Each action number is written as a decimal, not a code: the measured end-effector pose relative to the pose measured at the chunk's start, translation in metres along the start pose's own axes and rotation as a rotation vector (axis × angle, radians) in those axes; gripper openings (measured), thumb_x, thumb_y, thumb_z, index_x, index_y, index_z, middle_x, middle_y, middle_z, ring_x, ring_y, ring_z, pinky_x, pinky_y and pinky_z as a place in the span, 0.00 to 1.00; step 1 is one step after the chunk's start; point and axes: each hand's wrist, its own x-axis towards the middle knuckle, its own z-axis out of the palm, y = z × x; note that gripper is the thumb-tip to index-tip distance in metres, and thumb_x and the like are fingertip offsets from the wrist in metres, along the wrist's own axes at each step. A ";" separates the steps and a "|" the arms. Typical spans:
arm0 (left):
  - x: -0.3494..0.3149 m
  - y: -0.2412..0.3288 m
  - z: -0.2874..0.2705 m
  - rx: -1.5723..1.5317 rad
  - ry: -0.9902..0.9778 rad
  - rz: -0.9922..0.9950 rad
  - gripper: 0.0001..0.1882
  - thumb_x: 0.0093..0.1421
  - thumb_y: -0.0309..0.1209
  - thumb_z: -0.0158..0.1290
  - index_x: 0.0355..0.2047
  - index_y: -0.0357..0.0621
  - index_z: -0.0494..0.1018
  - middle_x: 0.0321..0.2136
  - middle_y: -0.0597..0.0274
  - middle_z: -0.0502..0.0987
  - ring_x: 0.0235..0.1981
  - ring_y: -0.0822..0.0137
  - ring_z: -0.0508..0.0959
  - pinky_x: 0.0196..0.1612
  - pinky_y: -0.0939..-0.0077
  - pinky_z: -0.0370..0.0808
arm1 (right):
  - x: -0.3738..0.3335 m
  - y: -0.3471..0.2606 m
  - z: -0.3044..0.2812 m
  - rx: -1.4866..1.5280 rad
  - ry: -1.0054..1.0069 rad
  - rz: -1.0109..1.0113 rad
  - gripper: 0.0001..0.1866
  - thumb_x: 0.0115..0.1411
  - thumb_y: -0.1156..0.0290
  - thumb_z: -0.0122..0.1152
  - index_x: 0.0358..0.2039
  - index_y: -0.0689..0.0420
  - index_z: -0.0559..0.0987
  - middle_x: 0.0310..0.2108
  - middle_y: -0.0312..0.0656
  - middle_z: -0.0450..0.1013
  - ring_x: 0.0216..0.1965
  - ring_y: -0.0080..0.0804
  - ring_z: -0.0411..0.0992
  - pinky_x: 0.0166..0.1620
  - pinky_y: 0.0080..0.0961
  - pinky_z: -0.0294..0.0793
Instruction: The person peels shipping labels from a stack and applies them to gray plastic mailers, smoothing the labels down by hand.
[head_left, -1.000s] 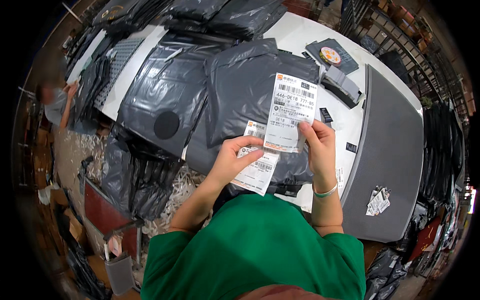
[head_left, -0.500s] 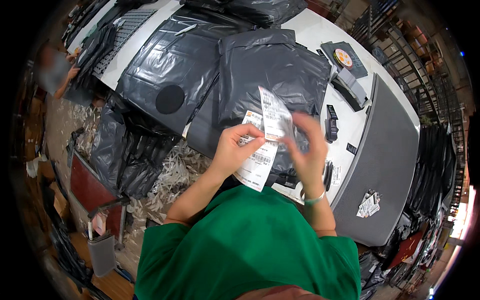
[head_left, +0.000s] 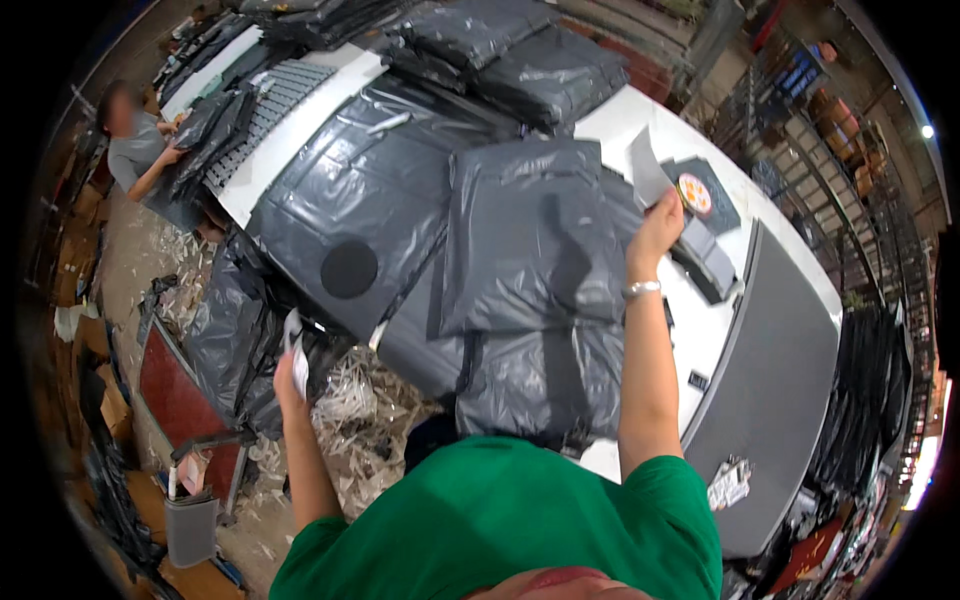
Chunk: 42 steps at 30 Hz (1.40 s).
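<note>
My left hand (head_left: 289, 383) is out to the left, over the littered floor beside the table. Its fingers are closed on a crumpled white paper strip (head_left: 297, 350). My right hand (head_left: 658, 228) reaches far forward to the right, pinching a pale label sheet (head_left: 648, 168) that stands upright above the table; its printing cannot be read from here. Between my arms lies a stack of dark grey plastic mailing bags (head_left: 525, 230), the top one with a folded flap. A round black disc (head_left: 349, 269) rests on a wide grey bag (head_left: 370, 165) to the left.
A tape roll (head_left: 694, 194) and a small grey box (head_left: 703, 260) sit near my right hand. A grey board (head_left: 770, 380) with small labels (head_left: 730, 484) covers the table's right side. Bags pile up (head_left: 550, 80) at the back. Another person (head_left: 135, 150) handles bags at far left.
My hands have parted from the label in front of my chest. The left swung left with a paper strip; the right went forward and right with a label sheet. The bag stack is now uncovered.
</note>
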 end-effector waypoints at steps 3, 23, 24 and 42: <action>0.006 -0.064 -0.171 -0.111 0.350 -0.153 0.18 0.52 0.32 0.52 0.42 0.36 0.69 0.39 0.57 0.71 0.39 0.64 0.70 0.40 0.72 0.69 | 0.003 0.038 0.070 -0.466 -0.359 -0.382 0.14 0.60 0.66 0.41 0.25 0.59 0.73 0.20 0.46 0.69 0.20 0.40 0.65 0.24 0.33 0.61; 0.035 -0.093 0.307 1.223 -0.781 -0.126 0.44 0.51 0.63 0.36 0.42 0.25 0.66 0.42 0.34 0.68 0.47 0.48 0.68 0.48 0.65 0.63 | -0.055 0.071 -0.037 -1.030 -0.764 -0.029 0.29 0.48 0.53 0.57 0.44 0.61 0.69 0.45 0.55 0.65 0.47 0.48 0.64 0.48 0.39 0.62; 0.028 -0.108 0.322 1.226 -0.710 -0.154 0.46 0.49 0.63 0.40 0.43 0.21 0.64 0.43 0.33 0.67 0.47 0.48 0.68 0.49 0.66 0.62 | -0.053 0.075 -0.062 -0.949 -0.725 0.209 0.28 0.48 0.53 0.58 0.42 0.64 0.70 0.40 0.55 0.69 0.42 0.48 0.68 0.45 0.37 0.65; -0.222 0.122 0.474 0.598 -1.198 0.920 0.26 0.40 0.33 0.60 0.39 0.32 0.69 0.34 0.50 0.74 0.37 0.60 0.73 0.42 0.72 0.66 | -0.129 -0.155 -0.196 0.176 0.484 -0.052 0.30 0.41 0.68 0.58 0.45 0.71 0.64 0.38 0.46 0.68 0.38 0.31 0.66 0.45 0.26 0.64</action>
